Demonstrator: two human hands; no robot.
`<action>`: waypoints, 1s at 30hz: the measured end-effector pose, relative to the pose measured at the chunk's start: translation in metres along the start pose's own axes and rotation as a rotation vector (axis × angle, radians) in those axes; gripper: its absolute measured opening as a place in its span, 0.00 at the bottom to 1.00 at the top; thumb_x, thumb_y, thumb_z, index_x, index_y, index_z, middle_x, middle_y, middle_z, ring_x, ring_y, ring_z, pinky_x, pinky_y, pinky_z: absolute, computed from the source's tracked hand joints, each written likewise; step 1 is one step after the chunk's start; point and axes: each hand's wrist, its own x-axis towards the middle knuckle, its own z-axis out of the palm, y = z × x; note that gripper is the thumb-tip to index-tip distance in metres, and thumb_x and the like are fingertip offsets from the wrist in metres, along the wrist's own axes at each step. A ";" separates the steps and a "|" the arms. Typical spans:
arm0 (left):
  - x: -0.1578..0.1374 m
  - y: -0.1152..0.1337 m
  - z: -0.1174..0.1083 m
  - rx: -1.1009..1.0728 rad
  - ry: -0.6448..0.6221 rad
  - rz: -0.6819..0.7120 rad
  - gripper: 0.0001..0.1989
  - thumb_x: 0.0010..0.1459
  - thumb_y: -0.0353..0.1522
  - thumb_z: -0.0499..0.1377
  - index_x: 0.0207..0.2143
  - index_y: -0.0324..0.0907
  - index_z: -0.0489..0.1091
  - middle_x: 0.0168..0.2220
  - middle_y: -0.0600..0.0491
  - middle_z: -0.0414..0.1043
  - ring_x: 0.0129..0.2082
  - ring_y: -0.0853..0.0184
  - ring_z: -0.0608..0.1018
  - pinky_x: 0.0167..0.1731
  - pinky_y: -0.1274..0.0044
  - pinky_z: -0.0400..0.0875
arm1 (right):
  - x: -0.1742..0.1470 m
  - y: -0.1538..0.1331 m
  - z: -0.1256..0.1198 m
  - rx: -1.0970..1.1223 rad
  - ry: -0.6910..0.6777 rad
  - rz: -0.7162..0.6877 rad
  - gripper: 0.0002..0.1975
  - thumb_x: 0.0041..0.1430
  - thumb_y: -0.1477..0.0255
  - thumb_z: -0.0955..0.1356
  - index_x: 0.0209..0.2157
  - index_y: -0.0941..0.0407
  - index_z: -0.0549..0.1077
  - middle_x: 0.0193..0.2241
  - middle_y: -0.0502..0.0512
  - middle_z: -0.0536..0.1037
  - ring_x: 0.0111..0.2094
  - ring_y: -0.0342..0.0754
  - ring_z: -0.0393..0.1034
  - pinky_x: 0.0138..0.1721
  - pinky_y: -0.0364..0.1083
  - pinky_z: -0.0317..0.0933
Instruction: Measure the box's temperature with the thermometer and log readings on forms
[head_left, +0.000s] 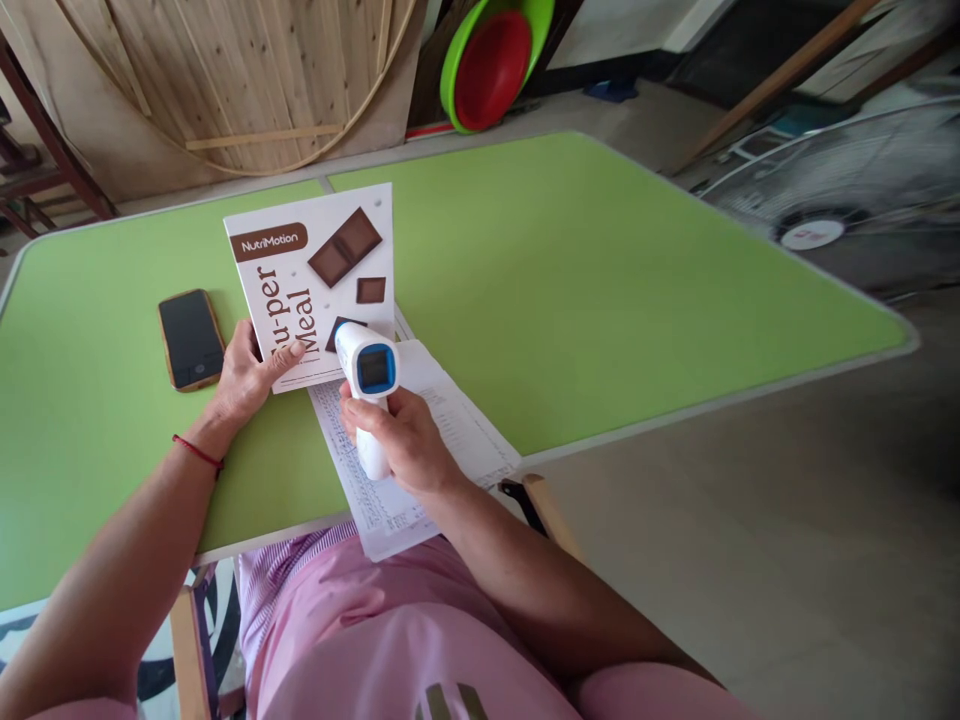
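My left hand (255,370) grips the lower left corner of a white box (345,225) printed with chocolate pieces and "NutriMotion". Its thumb lies across the front, and the box is tilted up above the table. In my right hand (405,435) is a white infrared thermometer (373,452) with a blue-rimmed screen, held upright by its handle. The thermometer's head overlaps the box's lower right part in view; whether they touch I cannot tell. Beneath both hands lie sheets of paper (457,420) with writing, sticking out over the table's near edge.
A phone in a brown case (191,340) lies left of my left hand on the green table (600,290). Beyond the right edge stands a large fan (817,230). Red and green basins (491,70) and a wooden round panel (247,80) are behind the table.
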 end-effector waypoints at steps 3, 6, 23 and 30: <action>0.001 -0.002 -0.001 0.010 0.004 -0.010 0.30 0.47 0.51 0.73 0.44 0.41 0.71 0.46 0.44 0.80 0.46 0.52 0.81 0.47 0.61 0.77 | -0.001 0.000 0.002 0.004 0.007 0.010 0.18 0.53 0.55 0.74 0.29 0.54 0.69 0.22 0.44 0.64 0.24 0.41 0.56 0.27 0.45 0.53; 0.001 -0.002 -0.001 0.012 -0.004 -0.001 0.29 0.49 0.51 0.72 0.43 0.41 0.72 0.46 0.45 0.80 0.46 0.53 0.81 0.46 0.62 0.77 | -0.001 0.000 0.003 -0.007 0.018 0.025 0.17 0.53 0.56 0.74 0.30 0.54 0.69 0.23 0.45 0.65 0.25 0.42 0.58 0.27 0.45 0.53; 0.004 -0.010 -0.002 -0.038 0.065 0.094 0.32 0.48 0.51 0.72 0.46 0.41 0.70 0.46 0.44 0.78 0.45 0.54 0.81 0.46 0.62 0.76 | -0.019 -0.040 -0.020 -0.242 0.182 -0.115 0.14 0.51 0.59 0.74 0.29 0.53 0.72 0.23 0.46 0.68 0.25 0.43 0.60 0.27 0.46 0.57; 0.016 -0.027 -0.011 0.034 0.176 0.183 0.38 0.45 0.50 0.75 0.50 0.46 0.60 0.49 0.46 0.74 0.51 0.53 0.79 0.51 0.61 0.76 | -0.012 -0.046 -0.043 -0.373 0.181 -0.205 0.14 0.53 0.58 0.73 0.31 0.54 0.73 0.24 0.47 0.70 0.26 0.43 0.61 0.28 0.46 0.57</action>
